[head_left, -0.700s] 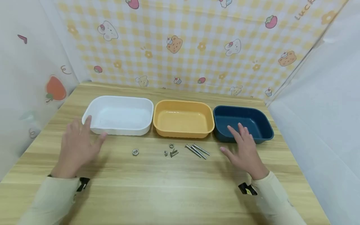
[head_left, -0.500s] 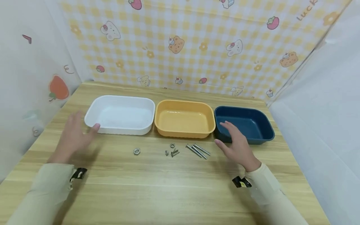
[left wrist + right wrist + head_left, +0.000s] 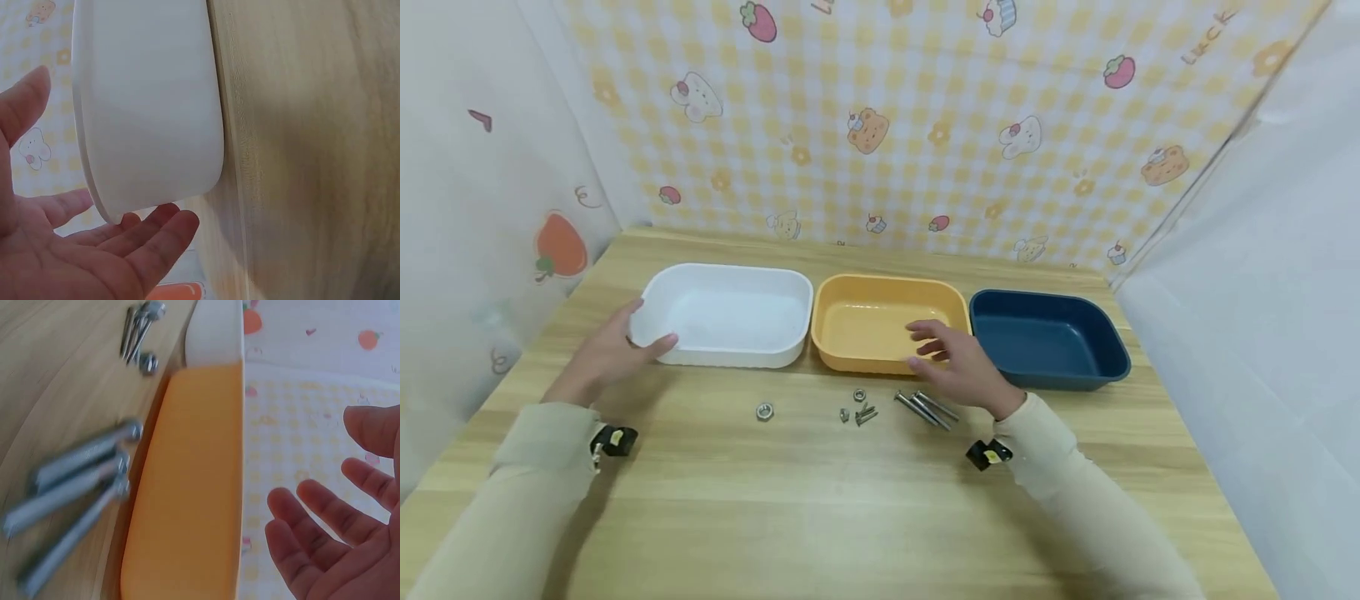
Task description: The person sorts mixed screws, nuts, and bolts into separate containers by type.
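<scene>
We see the left hand (image 3: 608,358) spread around the left end of a white rounded-rectangular plastic bin (image 3: 722,357); contact we cannot tell. The right hand (image 3: 964,367) hovers, loosely curved, over a yellow one (image 3: 872,365), near three silver metal bolts (image 3: 916,409) on the worktop (image 3: 820,508).

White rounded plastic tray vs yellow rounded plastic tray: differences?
Size: the white tray looks wider than the yellow tray.
Position: the white tray ends the row at left; the yellow tray sits in the middle.
Hands: the left hand is at the white tray's left end; the right hand is over the yellow tray's right front.
Shared: both open-topped, upright, round-cornered.
</scene>
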`<act>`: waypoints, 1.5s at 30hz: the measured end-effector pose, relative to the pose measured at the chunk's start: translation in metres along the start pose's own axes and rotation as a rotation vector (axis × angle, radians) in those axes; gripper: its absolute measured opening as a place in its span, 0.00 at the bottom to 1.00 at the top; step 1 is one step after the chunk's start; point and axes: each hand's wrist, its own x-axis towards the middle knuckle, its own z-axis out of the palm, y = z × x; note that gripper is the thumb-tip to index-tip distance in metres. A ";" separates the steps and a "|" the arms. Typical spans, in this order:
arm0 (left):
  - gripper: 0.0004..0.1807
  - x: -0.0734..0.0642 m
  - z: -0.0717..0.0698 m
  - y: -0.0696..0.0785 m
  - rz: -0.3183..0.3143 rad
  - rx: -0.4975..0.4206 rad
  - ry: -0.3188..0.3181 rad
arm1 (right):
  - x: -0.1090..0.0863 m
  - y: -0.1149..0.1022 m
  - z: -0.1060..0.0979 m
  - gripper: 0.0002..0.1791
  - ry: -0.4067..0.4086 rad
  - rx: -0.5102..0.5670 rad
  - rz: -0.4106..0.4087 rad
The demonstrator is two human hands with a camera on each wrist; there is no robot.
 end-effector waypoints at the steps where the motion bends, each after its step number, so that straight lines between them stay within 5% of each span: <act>1: 0.55 0.000 0.001 -0.002 0.003 0.016 -0.004 | 0.004 -0.001 0.005 0.25 -0.023 0.016 0.000; 8: 0.55 0.000 0.005 -0.009 -0.010 0.073 -0.009 | 0.029 -0.016 0.038 0.22 -0.135 0.086 -0.003; 20: 0.61 0.006 -0.008 0.001 -0.070 0.126 -0.108 | 0.067 -0.039 0.081 0.18 -0.311 0.101 -0.067; 29: 0.54 0.004 -0.014 0.001 -0.052 0.122 -0.115 | 0.090 -0.058 0.117 0.18 -0.481 0.032 -0.061; 45: 0.58 0.011 -0.009 0.005 -0.052 0.083 -0.137 | 0.114 -0.060 0.165 0.17 -0.644 -0.197 -0.046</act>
